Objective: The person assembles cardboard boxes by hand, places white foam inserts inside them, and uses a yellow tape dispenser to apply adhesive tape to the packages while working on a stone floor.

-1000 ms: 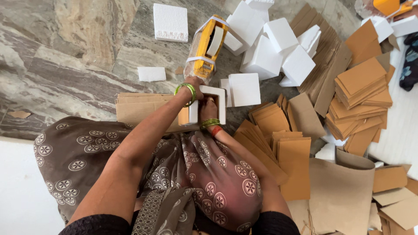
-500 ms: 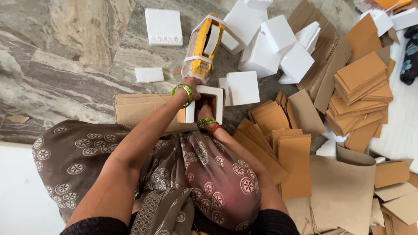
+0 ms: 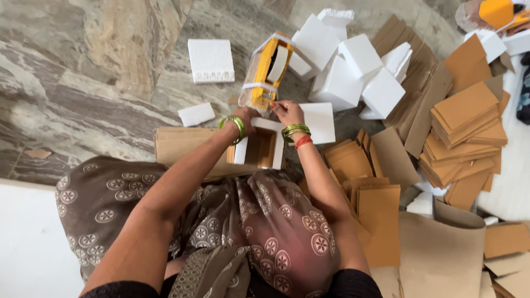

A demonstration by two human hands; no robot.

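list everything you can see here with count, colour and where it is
yellow item in clear wrap: one, yellow with white bands, on the floor ahead of both hands
foam frame: one, white, open in the middle, just below the hands
foam square: one, white, alone on the floor, upper left
small foam piece: one, white, left of the hands
foam blocks: a loose heap, white, upper middle
cardboard sheets: many, brown, stacked and scattered on the right
flat cardboard: one, brown, under the frame
stone floor: grey-brown, veined
patterned cloth: brown with round motifs, over the lap
left hand: green bangles, at the wrapped item's near end
right hand: green and red bangles, fingers at the same end
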